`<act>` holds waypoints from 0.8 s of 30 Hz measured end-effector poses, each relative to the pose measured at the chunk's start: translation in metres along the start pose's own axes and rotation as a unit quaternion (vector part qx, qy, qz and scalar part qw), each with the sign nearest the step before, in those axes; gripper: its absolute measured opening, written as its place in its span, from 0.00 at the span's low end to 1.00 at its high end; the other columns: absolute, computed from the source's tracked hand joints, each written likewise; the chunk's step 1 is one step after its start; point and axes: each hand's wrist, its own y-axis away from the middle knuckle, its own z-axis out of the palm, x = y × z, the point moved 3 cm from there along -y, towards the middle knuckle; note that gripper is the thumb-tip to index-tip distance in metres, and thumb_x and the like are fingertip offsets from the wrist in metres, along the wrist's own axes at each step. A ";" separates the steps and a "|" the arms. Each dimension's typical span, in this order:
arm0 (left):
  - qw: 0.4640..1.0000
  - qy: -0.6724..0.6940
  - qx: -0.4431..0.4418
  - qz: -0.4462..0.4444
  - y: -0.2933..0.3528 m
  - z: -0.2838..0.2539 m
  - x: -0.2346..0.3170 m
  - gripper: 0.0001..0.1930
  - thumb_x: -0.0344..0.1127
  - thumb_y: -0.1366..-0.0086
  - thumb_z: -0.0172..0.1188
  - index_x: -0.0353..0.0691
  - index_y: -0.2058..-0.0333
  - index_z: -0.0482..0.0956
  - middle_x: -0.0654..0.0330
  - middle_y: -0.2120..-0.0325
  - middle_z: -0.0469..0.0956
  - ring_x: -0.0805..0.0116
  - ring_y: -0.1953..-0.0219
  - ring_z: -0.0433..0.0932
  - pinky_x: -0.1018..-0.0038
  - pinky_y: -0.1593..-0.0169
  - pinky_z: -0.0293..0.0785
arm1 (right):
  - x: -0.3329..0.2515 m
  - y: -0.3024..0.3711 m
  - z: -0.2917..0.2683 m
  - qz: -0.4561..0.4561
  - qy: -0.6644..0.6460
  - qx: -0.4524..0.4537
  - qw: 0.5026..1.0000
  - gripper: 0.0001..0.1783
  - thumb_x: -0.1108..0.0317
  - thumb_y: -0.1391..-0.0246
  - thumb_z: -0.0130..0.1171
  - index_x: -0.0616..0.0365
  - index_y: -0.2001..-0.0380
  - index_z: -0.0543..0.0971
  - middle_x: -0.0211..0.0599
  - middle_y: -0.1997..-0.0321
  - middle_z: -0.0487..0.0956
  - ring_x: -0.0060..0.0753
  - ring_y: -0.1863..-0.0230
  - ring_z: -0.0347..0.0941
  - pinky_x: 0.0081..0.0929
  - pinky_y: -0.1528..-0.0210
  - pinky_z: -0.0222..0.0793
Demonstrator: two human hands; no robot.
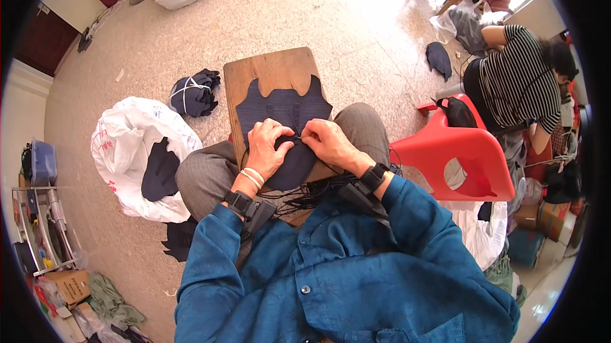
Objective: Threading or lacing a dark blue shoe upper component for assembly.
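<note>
Place: is looking like a makeshift textile workshop;
Speckled beige floor: is holding a white-tied bundle of dark navy fabric pieces;
Low brown wooden bench: is bearing a dark navy fabric cutout;
White plastic sack: another navy cutout is lying at its mouth

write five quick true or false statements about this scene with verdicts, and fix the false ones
1. The left hand and the right hand both touch dark fabric. True.
2. The fabric lies on a metal tray. False: it lies on a wooden board.
3. A red chair stands on the person's right. True.
4. The person wears red sleeves. False: the sleeves are blue.
5. A bundle tied with white string lies left of the board. True.
</note>
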 end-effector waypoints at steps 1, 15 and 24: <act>1.000 0.000 0.001 0.001 -0.001 0.000 -0.001 0.13 0.33 0.49 0.72 0.48 0.63 0.85 0.64 0.62 0.76 0.60 0.55 0.73 0.64 0.46 0.65 | 0.001 0.000 0.000 0.021 -0.019 -0.024 0.999 0.04 0.74 0.47 0.61 0.61 0.70 0.76 0.44 0.70 0.75 0.53 0.67 0.75 0.45 0.63 0.72; 1.000 0.010 -0.005 -0.014 -0.004 0.001 0.002 0.13 0.31 0.49 0.72 0.48 0.63 0.85 0.63 0.64 0.78 0.60 0.55 0.75 0.63 0.46 0.66 | -0.014 -0.001 0.019 -0.044 0.075 0.054 0.995 0.06 0.78 0.44 0.54 0.60 0.63 0.75 0.48 0.62 0.77 0.57 0.56 0.76 0.45 0.55 0.73; 0.996 -0.036 -0.077 0.005 -0.019 -0.003 0.002 0.06 0.30 0.45 0.67 0.44 0.67 0.82 0.58 0.67 0.75 0.56 0.58 0.76 0.62 0.51 0.68 | -0.014 0.010 0.006 -0.027 0.024 0.069 0.997 0.08 0.78 0.44 0.53 0.62 0.60 0.76 0.50 0.63 0.80 0.55 0.58 0.78 0.44 0.56 0.75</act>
